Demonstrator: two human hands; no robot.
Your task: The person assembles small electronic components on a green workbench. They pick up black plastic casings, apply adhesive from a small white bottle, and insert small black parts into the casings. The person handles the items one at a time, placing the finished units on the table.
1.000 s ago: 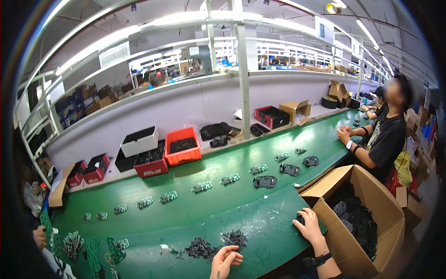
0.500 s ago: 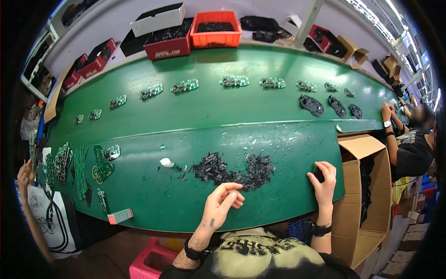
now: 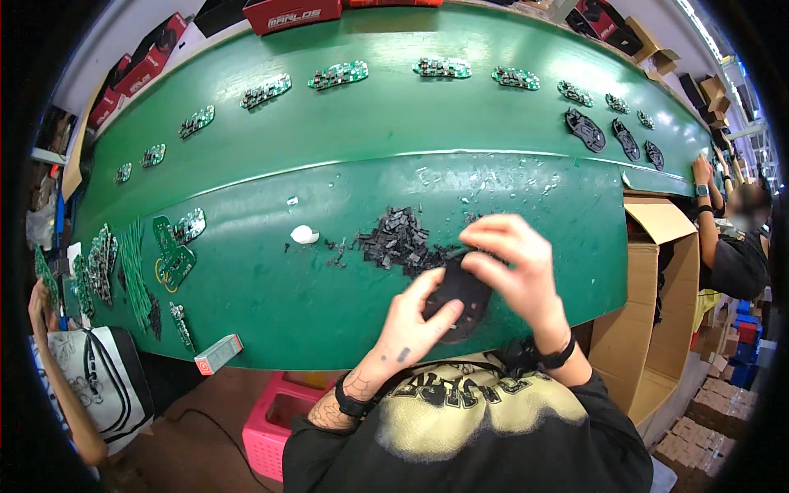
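Note:
A dark, oval mouse shell (image 3: 467, 297) is held tilted just above the front edge of the green table. My left hand (image 3: 417, 322) is closed on its left side, thumb across its face. Over the shell's upper right edge is my right hand (image 3: 519, 267), its fingers curled and smeared by motion; whether they grip anything is unclear. Just beyond both hands lies a heap of small black plastic pieces (image 3: 399, 238), partly covered by the shell and my right hand. A white rounded lump (image 3: 305, 235) sits left of the heap.
Green circuit boards (image 3: 338, 75) form a row along the far belt, with black mouse shells (image 3: 585, 130) at right. Wires (image 3: 136, 275), more boards (image 3: 174, 263) and a small box (image 3: 219, 355) lie left. An open carton (image 3: 620, 329) stands right. Co-workers are at both sides.
My right hand has come left from the table's right side with the dark shell, which my left hand now holds. The view has tipped downward, so the table appears higher.

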